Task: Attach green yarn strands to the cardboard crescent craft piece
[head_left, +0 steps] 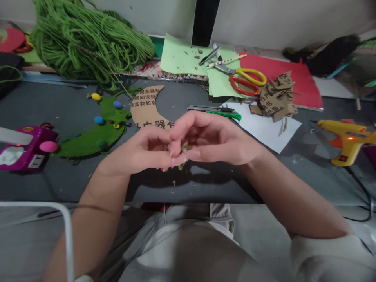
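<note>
My left hand (149,154) and my right hand (214,143) meet above the near edge of the table, fingertips pinched together. Between them is a small green piece (181,166), mostly hidden by the fingers; it could be yarn, but its kind is unclear. Just beyond my hands lies a crescent of brown cardboard (143,107) with printed characters. To its left is a green crescent (94,143) decorated with coloured balls, one of them blue (99,120). A green-handled utility knife (217,111) rests behind my right hand.
Green yarn (88,43) is heaped at the back left. Scissors (246,81) lie on green and red sheets, near cardboard scraps (274,100). A yellow glue gun (346,137), its light glowing, stands at the right with a trailing cord. A purple power socket block (37,150) sits at the left.
</note>
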Available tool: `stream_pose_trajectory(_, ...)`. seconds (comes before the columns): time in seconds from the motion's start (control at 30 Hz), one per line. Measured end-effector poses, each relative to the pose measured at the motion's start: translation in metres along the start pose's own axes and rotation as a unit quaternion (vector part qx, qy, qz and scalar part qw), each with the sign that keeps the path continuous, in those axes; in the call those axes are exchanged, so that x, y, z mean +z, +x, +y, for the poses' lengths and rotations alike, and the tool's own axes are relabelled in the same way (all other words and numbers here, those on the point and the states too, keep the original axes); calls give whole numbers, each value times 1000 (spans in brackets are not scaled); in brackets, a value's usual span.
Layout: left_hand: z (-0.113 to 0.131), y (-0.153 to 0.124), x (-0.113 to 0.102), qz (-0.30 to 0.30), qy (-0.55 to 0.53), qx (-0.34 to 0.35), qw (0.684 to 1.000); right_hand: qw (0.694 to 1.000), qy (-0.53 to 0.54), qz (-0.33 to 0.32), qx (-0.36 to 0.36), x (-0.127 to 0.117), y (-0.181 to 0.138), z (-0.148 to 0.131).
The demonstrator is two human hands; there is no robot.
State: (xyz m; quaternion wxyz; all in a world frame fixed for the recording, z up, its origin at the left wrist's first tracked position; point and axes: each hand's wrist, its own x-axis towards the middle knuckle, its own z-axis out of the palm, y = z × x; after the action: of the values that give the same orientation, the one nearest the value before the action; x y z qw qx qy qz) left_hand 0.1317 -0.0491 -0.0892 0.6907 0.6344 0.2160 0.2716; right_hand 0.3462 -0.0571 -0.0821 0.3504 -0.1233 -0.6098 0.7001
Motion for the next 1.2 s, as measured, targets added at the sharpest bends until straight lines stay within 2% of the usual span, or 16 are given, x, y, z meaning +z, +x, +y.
stream_pose_trajectory(0.13,0,0,1,11,-9,-5,1000,999,34,-7,10,-1,-1,-2)
stream_pose_trajectory(0.53,1,1,3,19,2,-15,1000,999,49,6,13,1,-1,-2)
stream_pose_trajectory(0.7,0,2,2,10,3,-2,1000,998,39,25,50,2,0,-4)
stream_pose_trajectory(1.0,-2,2,2,9,-1,-3,1000,998,59,5,-3,1,-1,2)
stream_pose_trajectory(1.2,-1,2,4,25,13,-14,1000,1000,20,-2,6,-1,0,3)
